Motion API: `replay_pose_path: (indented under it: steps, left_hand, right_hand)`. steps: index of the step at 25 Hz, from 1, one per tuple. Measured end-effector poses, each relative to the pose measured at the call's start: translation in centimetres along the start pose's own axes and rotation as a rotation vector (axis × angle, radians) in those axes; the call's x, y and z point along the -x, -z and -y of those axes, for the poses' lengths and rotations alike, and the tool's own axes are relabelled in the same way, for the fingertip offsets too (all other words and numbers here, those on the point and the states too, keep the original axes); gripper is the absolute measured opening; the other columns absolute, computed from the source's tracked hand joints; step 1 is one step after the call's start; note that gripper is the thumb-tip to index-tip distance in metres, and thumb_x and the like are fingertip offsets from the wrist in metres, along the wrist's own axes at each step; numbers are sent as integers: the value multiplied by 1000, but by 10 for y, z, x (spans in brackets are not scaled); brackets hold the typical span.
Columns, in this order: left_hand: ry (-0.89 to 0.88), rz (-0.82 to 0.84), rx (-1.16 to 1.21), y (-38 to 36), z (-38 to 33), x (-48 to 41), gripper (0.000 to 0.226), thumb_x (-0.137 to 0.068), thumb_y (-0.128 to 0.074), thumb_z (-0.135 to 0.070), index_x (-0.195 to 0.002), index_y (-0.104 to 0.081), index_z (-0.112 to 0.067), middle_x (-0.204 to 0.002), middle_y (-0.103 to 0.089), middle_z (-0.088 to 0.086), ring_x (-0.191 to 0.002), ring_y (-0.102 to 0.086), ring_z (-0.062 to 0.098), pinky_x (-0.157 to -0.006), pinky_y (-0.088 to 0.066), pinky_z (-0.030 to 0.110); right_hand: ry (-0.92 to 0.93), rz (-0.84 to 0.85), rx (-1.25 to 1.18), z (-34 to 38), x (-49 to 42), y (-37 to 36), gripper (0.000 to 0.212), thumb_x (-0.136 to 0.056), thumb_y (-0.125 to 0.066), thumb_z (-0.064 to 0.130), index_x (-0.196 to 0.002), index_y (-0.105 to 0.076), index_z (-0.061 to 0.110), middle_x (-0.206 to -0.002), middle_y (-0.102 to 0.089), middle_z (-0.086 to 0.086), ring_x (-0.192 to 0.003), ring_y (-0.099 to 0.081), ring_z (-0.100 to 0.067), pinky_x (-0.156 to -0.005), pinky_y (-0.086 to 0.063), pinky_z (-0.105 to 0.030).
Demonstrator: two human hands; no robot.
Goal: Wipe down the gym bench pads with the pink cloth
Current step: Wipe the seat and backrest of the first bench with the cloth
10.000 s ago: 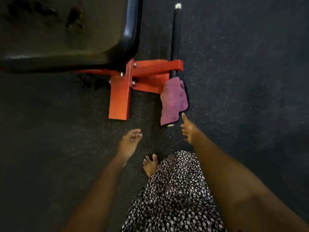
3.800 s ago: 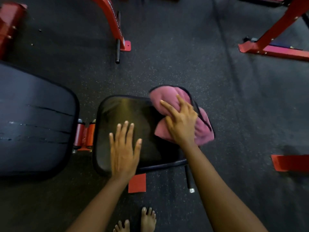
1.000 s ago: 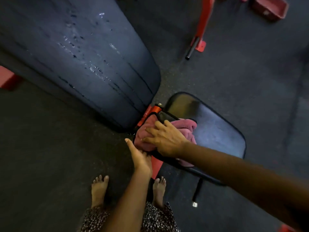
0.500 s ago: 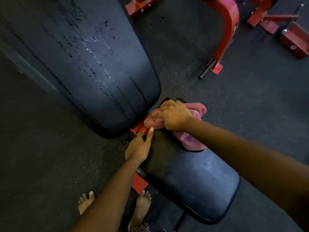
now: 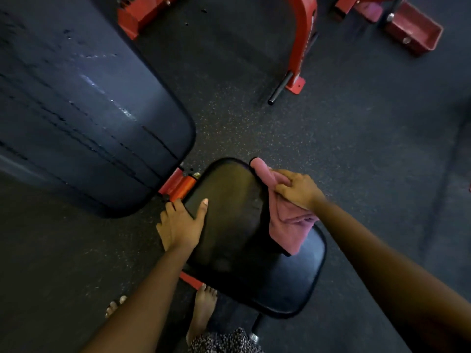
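Grips a crumpled pink fabric cloth [image 5: 288, 225] in the right hand [image 5: 297, 191], fingers curled into its folds. Holds the cloth at the far right edge of the small black vinyl seat pad [image 5: 234, 197], with the loose end draped across the pad surface. Clasps the near left edge of that pad with the left hand [image 5: 181, 225]: thumb laid flat on top, fingers bent over the side, just beside the red-orange metal hinge tube [image 5: 181, 186]. Shows, past that hinge, the long dark padded backrest [image 5: 89, 118] at upper left, marked with cracks and pale streaks. Stands barefoot on the dark speckled rubber floor [image 5: 356, 149], one foot [image 5: 202, 312] beside the pad's near edge. Beyond the bench: a curved red steel frame leg [image 5: 304, 42] with a black bar [image 5: 280, 87] at its base, and a shallow red metal tray [image 5: 414, 30] at upper right.
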State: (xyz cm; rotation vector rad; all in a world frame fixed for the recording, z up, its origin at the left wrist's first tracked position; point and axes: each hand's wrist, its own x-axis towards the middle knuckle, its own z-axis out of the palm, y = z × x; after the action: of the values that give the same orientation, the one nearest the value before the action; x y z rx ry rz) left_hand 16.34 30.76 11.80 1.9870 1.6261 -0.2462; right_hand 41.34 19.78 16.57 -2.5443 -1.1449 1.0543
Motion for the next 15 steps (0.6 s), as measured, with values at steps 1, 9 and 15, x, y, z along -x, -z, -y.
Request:
replay_pose_path:
  steps: [1, 9, 15]
  left_hand:
    - [-6, 9, 6, -1, 0, 0, 73, -86, -37, -65, -127, -43, -5, -133, -44, 18, -122, -43, 37, -96, -37, 50]
    - [34, 313, 293, 28, 10, 6, 75, -90, -49, -52, -147, -22, -10, -151, -23, 18, -137, -28, 36, -111, -27, 48]
    - [114, 281, 619, 116, 33, 86, 49, -95, -49, -34, -138, -42, -11, -143, -41, 13, -129, -43, 27, -105, -34, 34]
  right_hand:
    - [-18, -19, -12, -8, 9, -2, 43, -90, -49, 38, -133, -46, 38, -132, -56, 2, -119, -51, -23, -100, -36, -35]
    - [50, -134, -103, 10, 74, 6, 51, -84, -57, 23, -133, -50, 30, -133, -55, -4, -119, -50, -24, -103, -34, -34]
    - [243, -143, -215, 101, 143, 19, 57, -78, -54, 24, -135, -48, 27, -132, -55, -6, -118, -50, -23, -103, -36, -35]
